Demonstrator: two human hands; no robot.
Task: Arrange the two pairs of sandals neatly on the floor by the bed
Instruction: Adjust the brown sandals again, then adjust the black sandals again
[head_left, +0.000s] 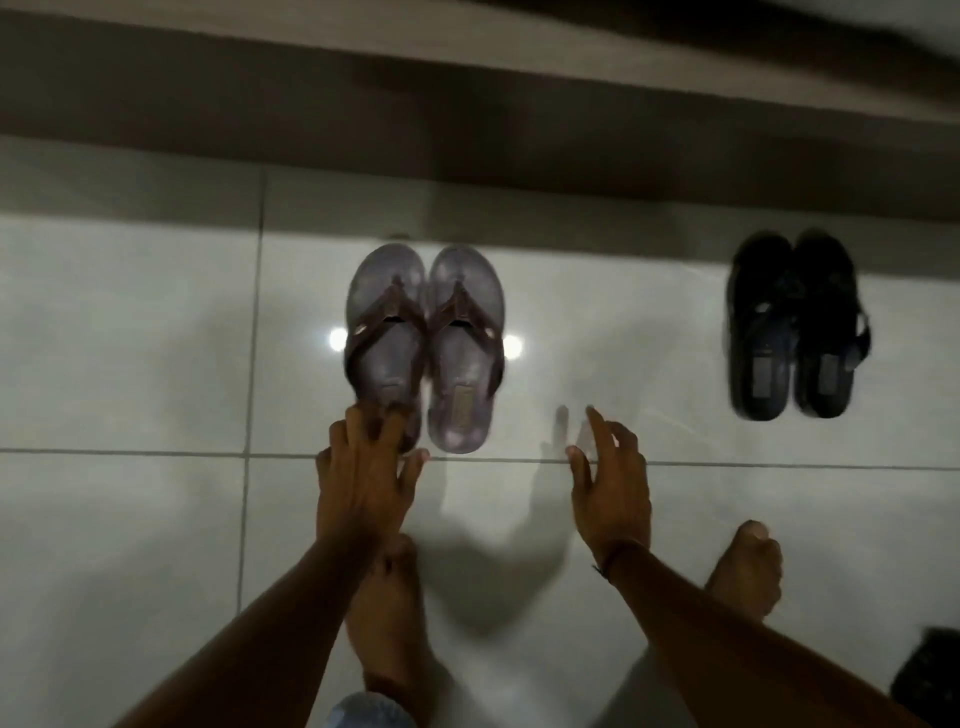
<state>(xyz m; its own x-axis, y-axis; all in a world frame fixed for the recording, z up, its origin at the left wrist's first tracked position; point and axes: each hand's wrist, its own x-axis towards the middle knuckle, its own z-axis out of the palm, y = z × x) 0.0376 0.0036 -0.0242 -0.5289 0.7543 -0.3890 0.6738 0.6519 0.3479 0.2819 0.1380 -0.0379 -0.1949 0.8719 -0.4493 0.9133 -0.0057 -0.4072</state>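
A pair of grey flip-flops with brown straps (423, 343) lies side by side on the white tiled floor, toes toward the bed. My left hand (363, 478) rests its fingertips on the heel of the left flip-flop, fingers spread. Just right of that pair, my right hand (610, 478) hovers over bare tile with its fingers apart and nothing in it. A pair of black sandals (795, 325) sits close together farther right, also pointing toward the bed.
The dark base of the bed (467, 119) runs across the top of the view. My bare feet (748, 571) stand on the tiles behind my hands. A dark object (930, 675) shows at the lower right corner.
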